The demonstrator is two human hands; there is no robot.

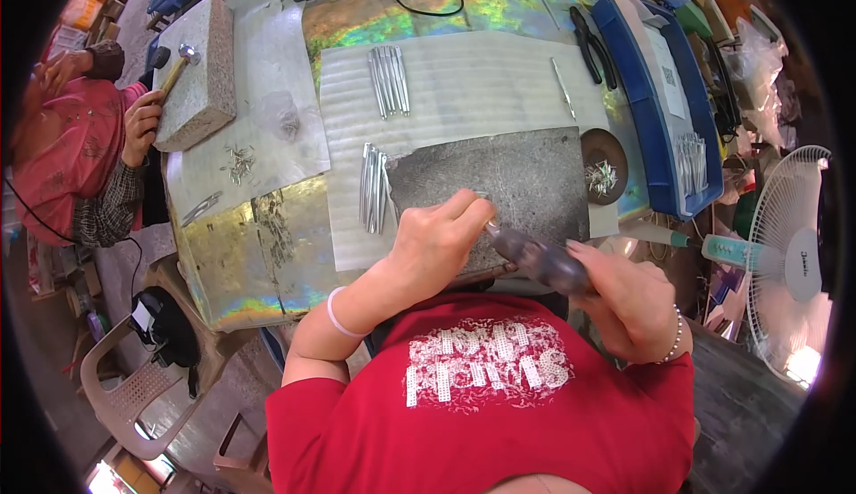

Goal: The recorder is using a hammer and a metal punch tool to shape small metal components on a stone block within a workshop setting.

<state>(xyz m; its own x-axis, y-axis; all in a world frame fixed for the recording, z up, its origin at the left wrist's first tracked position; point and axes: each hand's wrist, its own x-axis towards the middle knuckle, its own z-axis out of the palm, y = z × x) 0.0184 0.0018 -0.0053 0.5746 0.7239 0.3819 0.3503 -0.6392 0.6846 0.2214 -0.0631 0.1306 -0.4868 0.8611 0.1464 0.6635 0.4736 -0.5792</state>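
Observation:
My left hand (437, 235) is closed in a pinch over the near part of a dark grey stone-like slab (517, 164). What its fingertips hold is too small to make out. My right hand (629, 293) is wrapped round a dark-handled tool (544, 262), blurred by motion, whose front end reaches to the left fingertips. Its working end is hidden, so its kind does not show. Beside the slab's left edge lies a bundle of thin silvery metal strips (373, 189). A second bundle of strips (390, 82) lies farther back on the white foam sheet (473, 75).
A round brown dish (606, 151) with small silvery pieces stands right of the slab. Behind it are black-handled pliers (593, 48) and a blue tray (637, 111). At left, another person's hand (141, 128) holds a hammer (176, 70) over a stone block (209, 75). A fan (794, 262) stands at right.

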